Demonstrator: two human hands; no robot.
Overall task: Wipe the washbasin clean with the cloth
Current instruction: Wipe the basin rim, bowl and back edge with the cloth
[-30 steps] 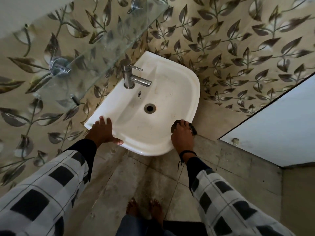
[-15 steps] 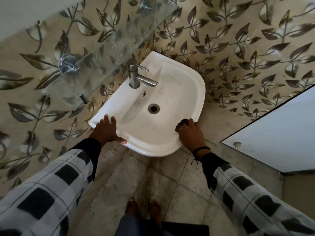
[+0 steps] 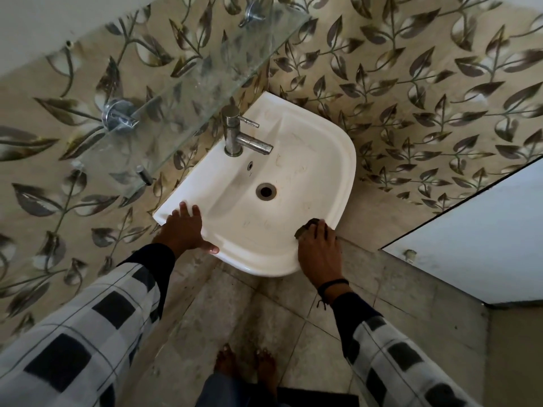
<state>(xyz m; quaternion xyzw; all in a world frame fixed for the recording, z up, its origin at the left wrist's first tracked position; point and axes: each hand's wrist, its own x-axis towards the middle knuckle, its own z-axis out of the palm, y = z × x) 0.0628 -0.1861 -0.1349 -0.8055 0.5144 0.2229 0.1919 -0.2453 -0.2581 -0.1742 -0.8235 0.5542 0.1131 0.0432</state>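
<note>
One basin [image 3: 338,160] is hanging in the wall corner, its straight back edge lying against the left wall and its rounded front bulging toward the person. Its long axis is running along that wall, from near left to far right in the view. One tap [image 3: 235,136] is standing on the back ledge, its spout pointing out over the bowl; one overflow hole [image 3: 250,165] and one drain [image 3: 266,191] are sitting below it. Faint smudges are showing on the white bowl.

Two hands are touching the rim. The left hand [image 3: 185,227] is lying flat on the near left corner, fingers straight and close together, thumb spread along the front edge. The right hand [image 3: 318,251] is pressing one dark cloth [image 3: 307,227] onto the near right rim, fingers bent over it. The cloth is a small wad, mostly covered, so its own axis cannot be told. One dark band [image 3: 332,284] is circling the right wrist.

One glass shelf [image 3: 191,77] is jutting out above the basin. Two bare feet [image 3: 226,362] are standing on the floor beneath.
</note>
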